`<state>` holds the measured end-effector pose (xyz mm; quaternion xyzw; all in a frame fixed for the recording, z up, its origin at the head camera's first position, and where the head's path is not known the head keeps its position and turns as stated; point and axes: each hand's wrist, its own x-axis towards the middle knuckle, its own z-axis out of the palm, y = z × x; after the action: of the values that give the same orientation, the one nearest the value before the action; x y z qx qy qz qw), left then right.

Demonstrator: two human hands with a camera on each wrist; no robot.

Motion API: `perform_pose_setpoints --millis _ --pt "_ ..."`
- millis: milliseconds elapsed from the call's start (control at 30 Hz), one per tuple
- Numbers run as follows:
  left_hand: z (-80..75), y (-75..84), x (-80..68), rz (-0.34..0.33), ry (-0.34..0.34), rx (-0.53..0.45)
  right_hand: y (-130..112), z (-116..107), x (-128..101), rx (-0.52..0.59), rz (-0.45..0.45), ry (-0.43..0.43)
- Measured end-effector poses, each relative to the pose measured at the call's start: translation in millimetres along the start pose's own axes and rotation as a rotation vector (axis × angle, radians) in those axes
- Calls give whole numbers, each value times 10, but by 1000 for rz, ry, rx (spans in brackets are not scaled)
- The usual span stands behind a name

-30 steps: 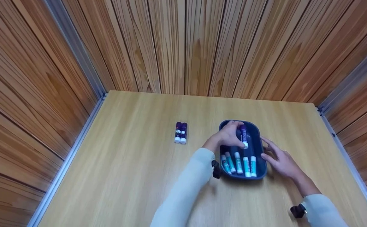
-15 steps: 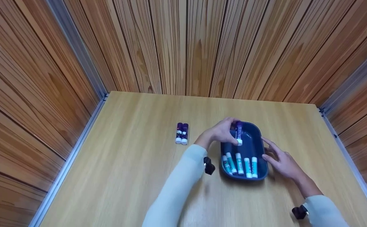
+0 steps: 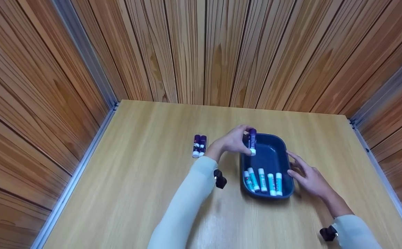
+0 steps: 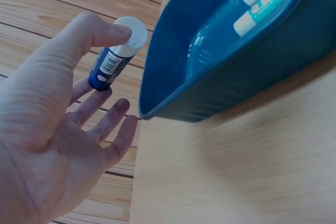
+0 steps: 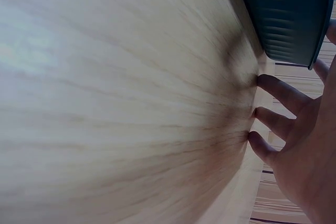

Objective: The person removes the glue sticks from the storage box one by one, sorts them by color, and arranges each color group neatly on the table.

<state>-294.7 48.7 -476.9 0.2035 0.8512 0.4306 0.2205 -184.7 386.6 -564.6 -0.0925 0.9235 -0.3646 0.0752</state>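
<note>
My left hand (image 3: 234, 142) pinches a purple glue stick with a white cap (image 3: 252, 141) above the far left rim of a dark blue tray (image 3: 283, 148). The left wrist view shows the stick (image 4: 116, 55) held between thumb and fingers beside the tray's rim (image 4: 157, 77). Several green glue sticks (image 3: 263, 180) lie in a row at the tray's near end. My right hand (image 3: 306, 176) rests with spread fingers on the table against the tray's right side; its fingertips (image 5: 262, 114) touch the wood next to the tray (image 5: 289, 19).
Two purple glue sticks (image 3: 199, 146) lie side by side on the wooden table (image 3: 135, 193), left of the tray. Wood-panelled walls enclose the table on three sides, with metal strips along the left (image 3: 73, 180) and right edges.
My left hand has lifted the purple glue stick out of the tray and carried it leftward over the tray's rim. The right hand has stayed beside the tray.
</note>
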Motion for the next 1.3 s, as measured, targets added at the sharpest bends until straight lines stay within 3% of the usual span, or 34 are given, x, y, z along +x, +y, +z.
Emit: perform_pose_setpoints --millis 533,1300 --pt "-317 -262 -133 22 45 46 -23 -11 30 -14 -4 6" --pt "-778 -793 -425 -50 106 14 -25 -2 0 -14 18 12"
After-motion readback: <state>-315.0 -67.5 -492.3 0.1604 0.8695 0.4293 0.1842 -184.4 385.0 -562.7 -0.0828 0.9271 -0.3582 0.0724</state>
